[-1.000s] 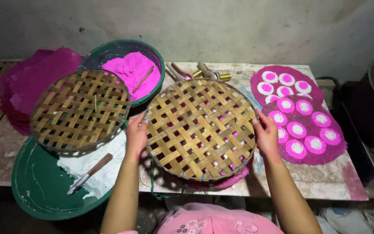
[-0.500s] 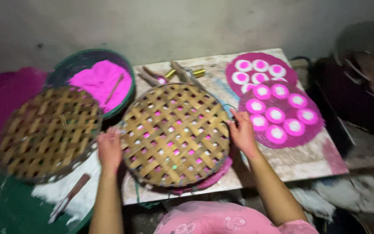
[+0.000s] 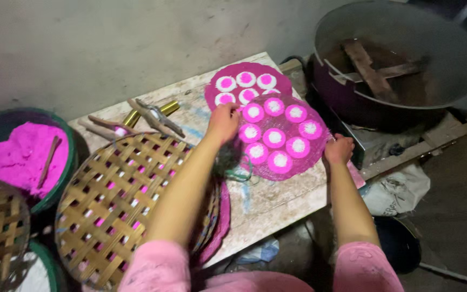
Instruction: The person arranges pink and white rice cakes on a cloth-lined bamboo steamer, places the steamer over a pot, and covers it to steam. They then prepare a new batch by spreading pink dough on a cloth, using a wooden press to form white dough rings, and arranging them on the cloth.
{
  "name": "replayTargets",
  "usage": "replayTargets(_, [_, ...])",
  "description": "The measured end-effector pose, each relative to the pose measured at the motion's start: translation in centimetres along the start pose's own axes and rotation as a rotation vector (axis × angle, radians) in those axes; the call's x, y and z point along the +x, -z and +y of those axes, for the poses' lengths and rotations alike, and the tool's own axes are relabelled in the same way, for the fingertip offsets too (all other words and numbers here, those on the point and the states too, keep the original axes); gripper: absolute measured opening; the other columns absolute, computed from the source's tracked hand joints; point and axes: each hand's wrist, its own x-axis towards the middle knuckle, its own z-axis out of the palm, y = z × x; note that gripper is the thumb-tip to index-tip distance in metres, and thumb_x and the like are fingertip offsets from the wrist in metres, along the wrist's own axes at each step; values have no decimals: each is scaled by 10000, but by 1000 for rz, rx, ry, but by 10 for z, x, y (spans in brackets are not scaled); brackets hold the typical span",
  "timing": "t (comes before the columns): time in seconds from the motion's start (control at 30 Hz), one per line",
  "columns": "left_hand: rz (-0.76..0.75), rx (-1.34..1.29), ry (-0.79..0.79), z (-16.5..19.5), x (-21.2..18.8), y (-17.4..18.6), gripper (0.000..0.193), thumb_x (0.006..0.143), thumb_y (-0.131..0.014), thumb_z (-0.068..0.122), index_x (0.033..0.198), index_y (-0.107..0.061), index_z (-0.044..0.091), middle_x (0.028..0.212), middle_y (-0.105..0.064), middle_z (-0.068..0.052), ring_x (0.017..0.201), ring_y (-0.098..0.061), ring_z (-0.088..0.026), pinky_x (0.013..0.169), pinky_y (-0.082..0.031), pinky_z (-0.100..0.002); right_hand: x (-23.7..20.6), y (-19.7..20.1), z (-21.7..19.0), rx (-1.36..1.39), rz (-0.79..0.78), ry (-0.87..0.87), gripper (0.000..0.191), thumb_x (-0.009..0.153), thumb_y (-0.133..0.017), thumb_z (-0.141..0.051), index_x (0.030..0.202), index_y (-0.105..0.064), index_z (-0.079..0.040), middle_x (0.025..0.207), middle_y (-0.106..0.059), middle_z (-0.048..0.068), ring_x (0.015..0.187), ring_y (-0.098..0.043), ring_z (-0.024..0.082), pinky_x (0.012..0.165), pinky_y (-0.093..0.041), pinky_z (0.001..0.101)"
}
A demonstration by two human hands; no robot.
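Left hand [image 3: 224,121]: fingers closed on the near-left rim of the pink mat [image 3: 320,154].
Right hand [image 3: 339,150]: gripping its right rim.
Mat: on the counter [image 3: 277,200], between both hands, carrying round cakes [image 3: 274,137].
Woven tray [image 3: 120,200]: left of the left forearm.

A grey plaster wall [image 3: 109,48] is filling the upper left of the frame, its surface showing scuffs and stains. A worn wooden table [image 3: 277,200] is running diagonally across the middle, its pale top showing chipped paint and blue smears. At the upper right a big dark pan [image 3: 406,59] is sitting with wooden slats [image 3: 368,67] lying inside it. The floor [image 3: 455,216] at the lower right is lying in dim shadow, with a white sack [image 3: 395,189] slumping beside the table.
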Motion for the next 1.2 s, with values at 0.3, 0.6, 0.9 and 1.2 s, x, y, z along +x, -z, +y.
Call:
replayTargets(0.3, [-219,373,780,-38,39,-127,623,914,-637,318,1436,-501,6,1525,-474,-202,1453,-382,-446,1150,-402,-526,67,-8,1,153,-228,-95,356,961,-604,-414,1038,-793,-122,1087,-720,229,1061,-674,423,916,-524,506])
replayTargets(0.6, [-348,473,798,-42,42,-122,435,965,-595,290,1314,-636,35,1402,-627,-188,1326,-575,-363,1128,-450,-442,87,-46,4,148,-70,16,164,880,-692,-258,958,-747,-125,959,-737,185,920,-708,403,800,-547,503])
replayTargets(0.9, [49,248,514,-54,35,-118,439,980,-596,391,1211,-563,19,1098,-716,-230,1015,-697,-417,850,-544,-553,60,-41,-24,191,29,302,165,1056,-566,-254,1084,-621,-101,897,-699,243,861,-659,488,717,-488,597])
replayTargets(1.2, [149,118,183,5,64,8,347,1006,-560,411,1169,-547,105,1005,-705,-255,977,-665,-491,819,-509,-605,52,45,-97,554,137,690,130,1031,-535,-114,1037,-593,2,872,-654,228,805,-684,379,735,-518,469])
